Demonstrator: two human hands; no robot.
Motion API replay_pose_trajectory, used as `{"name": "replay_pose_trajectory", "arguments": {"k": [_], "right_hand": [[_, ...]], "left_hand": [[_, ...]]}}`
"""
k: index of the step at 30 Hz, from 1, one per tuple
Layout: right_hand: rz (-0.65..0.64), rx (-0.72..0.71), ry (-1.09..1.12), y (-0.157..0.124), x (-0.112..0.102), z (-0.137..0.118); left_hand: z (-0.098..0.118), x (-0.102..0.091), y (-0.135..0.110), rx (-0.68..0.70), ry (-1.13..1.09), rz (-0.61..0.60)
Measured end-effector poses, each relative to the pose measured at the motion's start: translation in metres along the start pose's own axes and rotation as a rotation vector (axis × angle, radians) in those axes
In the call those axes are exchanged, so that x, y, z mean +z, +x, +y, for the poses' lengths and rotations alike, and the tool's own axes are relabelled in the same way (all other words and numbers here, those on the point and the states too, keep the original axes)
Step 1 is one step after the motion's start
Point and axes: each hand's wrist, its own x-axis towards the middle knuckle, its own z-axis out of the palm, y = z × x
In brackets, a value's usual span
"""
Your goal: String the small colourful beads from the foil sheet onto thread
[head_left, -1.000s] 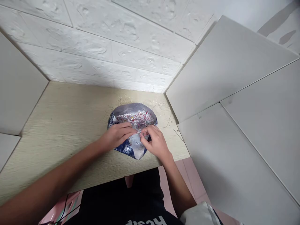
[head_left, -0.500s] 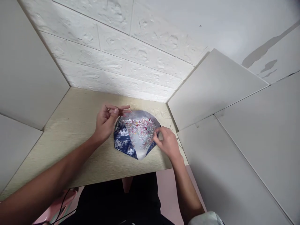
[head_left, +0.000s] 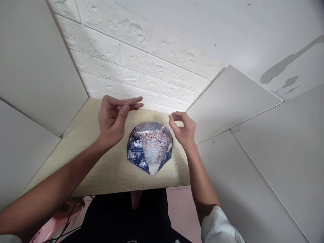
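A crumpled sheet of silver foil with blue print [head_left: 135, 148] lies on the pale wood-grain table [head_left: 101, 172]. Its middle holds a heap of tiny pink, white and red beads [head_left: 153, 145]. My left hand [head_left: 112, 118] is raised beyond the sheet's left side, pinching a thin dark needle [head_left: 109, 102] between thumb and fingers. My right hand [head_left: 183, 130] hovers just off the sheet's far right rim. Its fingertips pinch a fine pale strand [head_left: 164, 127] that slants down toward the beads.
White panels [head_left: 37, 67] stand along the left side, with more on the right [head_left: 233, 101]. A white brick-textured wall [head_left: 136, 64] rises behind the table. Below the table's near edge are my dark clothing, a pink floor and a black cable.
Both hands have lifted off the foil sheet and moved farther away, with the left rising past its far left side. The view has tilted, so the sheet sits smaller and lower.
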Motion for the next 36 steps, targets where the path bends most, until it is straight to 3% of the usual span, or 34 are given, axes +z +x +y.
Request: {"name": "replay_pose_trajectory", "arguments": {"k": [2,5,7,12,14,16,20,22,24,26,32,34,36], "right_hand": [[-0.14,0.018,-0.031,0.0,0.007,0.004],[-0.553,0.027,-0.264,-0.009,0.011,0.017],[-0.645,0.016,-0.333,-0.017,0.01,0.027],[-0.731,-0.04,-0.421,-0.03,0.007,0.041],[-0.73,-0.048,-0.449,-0.033,0.008,0.04],[-0.712,-0.043,-0.476,-0.036,0.01,0.038],[-0.644,-0.009,-0.515,-0.044,0.009,0.036],[-0.604,0.011,-0.521,-0.048,0.008,0.036],[-0.569,0.029,-0.511,-0.05,0.008,0.036],[-0.537,0.043,-0.485,-0.051,0.009,0.034],[-0.392,0.1,-0.37,-0.073,-0.008,0.028],[-0.277,0.201,-0.237,-0.086,-0.016,0.035],[-0.267,0.274,-0.226,-0.097,-0.022,0.045]], "left_hand": [[0.0,0.001,-0.003,-0.039,0.036,-0.039],[-0.008,-0.002,-0.013,-0.213,0.123,-0.186],[-0.016,-0.005,-0.017,-0.316,0.189,-0.248],[-0.025,0.0,-0.012,-0.283,0.169,-0.104],[-0.026,0.006,-0.008,-0.262,0.162,-0.122],[-0.03,0.008,-0.007,-0.273,0.228,-0.228],[-0.048,0.003,-0.015,-0.309,0.59,-0.655],[-0.058,0.0,-0.022,-0.227,0.843,-0.872],[-0.064,0.001,-0.03,-0.091,1.12,-1.007],[-0.067,0.005,-0.036,-0.024,1.236,-1.063],[-0.065,0.016,-0.043,0.052,1.256,-1.195],[-0.066,0.016,-0.044,0.058,1.278,-1.198],[-0.07,0.016,-0.044,0.058,1.3,-1.187]]}}
